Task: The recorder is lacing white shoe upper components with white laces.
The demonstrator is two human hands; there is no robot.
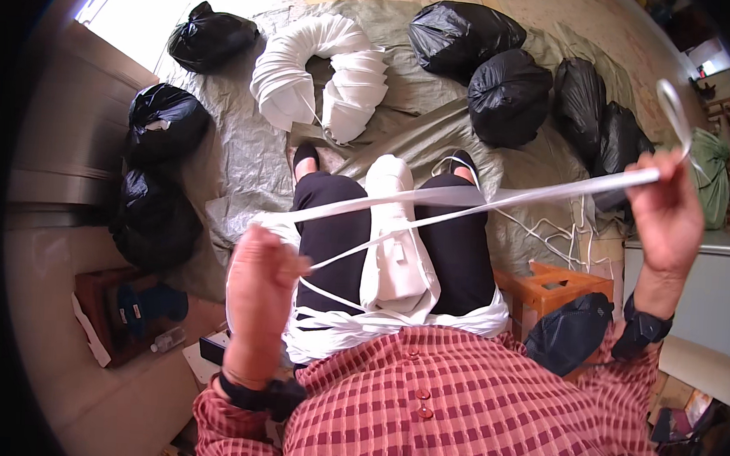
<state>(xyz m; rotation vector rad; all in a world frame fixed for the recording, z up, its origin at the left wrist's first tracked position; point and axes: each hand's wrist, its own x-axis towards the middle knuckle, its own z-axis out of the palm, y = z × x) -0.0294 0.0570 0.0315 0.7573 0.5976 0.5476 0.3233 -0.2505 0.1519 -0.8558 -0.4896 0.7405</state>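
A white fabric strap (449, 196) stretches across my lap between my two hands. My right hand (667, 215), raised at the right, pinches its far end, and a loop of it stands up above the fingers. My left hand (265, 280) is slightly blurred, with its fingers curled round the other end over my left thigh. A thinner white strand also runs between the hands. Below the strap, a padded-looking white fabric piece (396, 267) lies lengthwise between my thighs. A bundle of white straps (335, 330) is heaped across my lap.
A ring of overlapping white pieces (279, 58) lies ahead on a grey-green tarp (385, 155). Black plastic bags (466, 39) stand around both sides. At my right are white cords (575, 239) and a wooden stool (560, 284); a green sack (709, 176) stands farther right.
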